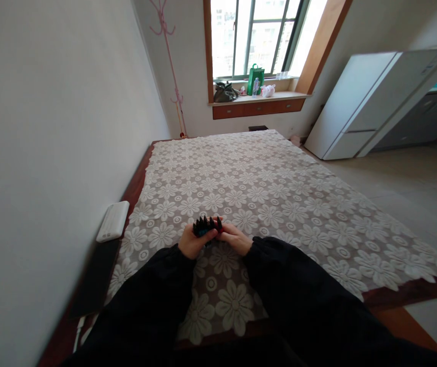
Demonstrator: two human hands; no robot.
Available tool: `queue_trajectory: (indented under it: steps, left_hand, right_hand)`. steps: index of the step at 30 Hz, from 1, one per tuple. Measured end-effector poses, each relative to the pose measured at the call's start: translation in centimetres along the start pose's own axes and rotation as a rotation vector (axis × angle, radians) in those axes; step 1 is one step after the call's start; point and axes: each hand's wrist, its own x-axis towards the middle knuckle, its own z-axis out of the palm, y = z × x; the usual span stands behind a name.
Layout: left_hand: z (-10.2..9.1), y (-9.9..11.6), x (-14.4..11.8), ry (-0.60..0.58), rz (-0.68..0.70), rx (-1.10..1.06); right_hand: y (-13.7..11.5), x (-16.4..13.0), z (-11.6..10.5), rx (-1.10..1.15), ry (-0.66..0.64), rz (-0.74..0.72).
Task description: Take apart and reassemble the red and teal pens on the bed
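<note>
A bundle of black-tipped pens (pixel 202 226) stands in my left hand (pixel 191 241), tips upward. The fingers of this hand are wrapped round it, and a bit of blue shows among the pens. My right hand (pixel 236 238) is closed at the bundle's right side, pinching a single dark pen (pixel 219 223) with some red near its lower end. Both hands meet just above the patterned tablecloth (pixel 256 194). The lower parts of the pens are mostly hidden by my fingers.
By the wall on the left lie a white power bank (pixel 113 221) and a flat black object (pixel 95 278) with a white cable (pixel 78 332). Beyond the table are a pink coat stand (pixel 170 58), a windowsill with bags and a bottle, and a white fridge (pixel 367 102).
</note>
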Motion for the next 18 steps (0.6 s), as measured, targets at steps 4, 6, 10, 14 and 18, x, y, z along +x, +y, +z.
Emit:
queue_trajectory:
  steps: [4, 6, 10, 14, 18]
  left_hand:
    - [-0.03, 0.07, -0.05, 0.004, -0.042, -0.022]
    - [-0.18, -0.09, -0.03, -0.003, -0.069, -0.019]
    - [-0.48, -0.59, 0.12, -0.057, -0.086, -0.023]
    - [-0.35, -0.63, 0.22, -0.095, -0.041, -0.023]
    - [0.08, -0.35, 0.23, -0.062, -0.074, -0.058]
  right_hand:
    - [0.25, -0.01, 0.21, 0.051, 0.006, 0.006]
    - [0.2, -0.06, 0.29, 0.039, -0.025, -0.009]
    - [-0.07, -0.13, 0.41, -0.029, -0.109, -0.044]
    - [-0.31, -0.06, 0.51, -0.054, -0.104, -0.096]
    - [-0.39, 0.04, 0.47, -0.083, -0.058, -0.086]
